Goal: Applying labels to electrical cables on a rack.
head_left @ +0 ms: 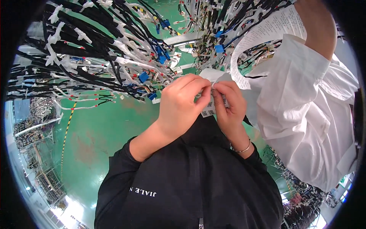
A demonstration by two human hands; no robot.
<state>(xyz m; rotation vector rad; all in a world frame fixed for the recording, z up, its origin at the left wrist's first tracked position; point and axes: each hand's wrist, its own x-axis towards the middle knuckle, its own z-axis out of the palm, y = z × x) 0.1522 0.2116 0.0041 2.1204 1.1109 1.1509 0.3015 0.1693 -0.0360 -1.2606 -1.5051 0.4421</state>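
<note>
My left hand (179,101) and my right hand (232,102) meet in front of my chest, thumbs and fingertips pinched close together. Between them is a white label sheet (209,113) with small square black codes on its lower part. Its upper part (211,74) rises behind my fingertips. Both hands appear to grip this sheet where the fingertips come together, though the exact spot is covered by the fingers. A thin bracelet (244,148) circles my right wrist.
Bundles of black and white wire harnesses (87,49) with blue connectors (143,77) hang ahead and to the left. More harnesses (219,26) hang straight ahead. Close on the right, a person in a white garment (301,110) raises an arm beside a long printed paper strip (263,32).
</note>
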